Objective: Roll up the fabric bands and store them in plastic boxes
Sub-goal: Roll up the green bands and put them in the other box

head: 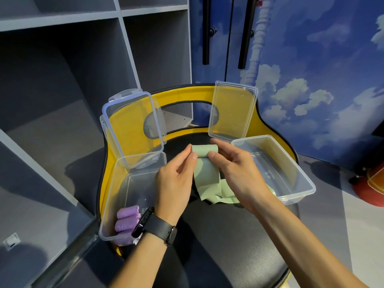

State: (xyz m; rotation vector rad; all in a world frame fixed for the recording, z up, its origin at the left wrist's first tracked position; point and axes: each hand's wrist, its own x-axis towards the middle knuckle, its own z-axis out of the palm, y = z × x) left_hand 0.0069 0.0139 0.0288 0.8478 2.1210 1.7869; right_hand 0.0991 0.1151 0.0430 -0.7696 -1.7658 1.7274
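Pinching the green band [204, 151] (half rolled) between left hand [176, 177] and right hand [234, 165].

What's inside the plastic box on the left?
Purple rolled bands sit in the near corner of the left box. At least three show; the left hand's wrist and watch hide part of them, so more may lie there.

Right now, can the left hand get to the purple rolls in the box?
Probably yes: the purple rolls lie in the open left box beside the left hand's wrist, nothing covering them. But it pinches the green band, so let go first.
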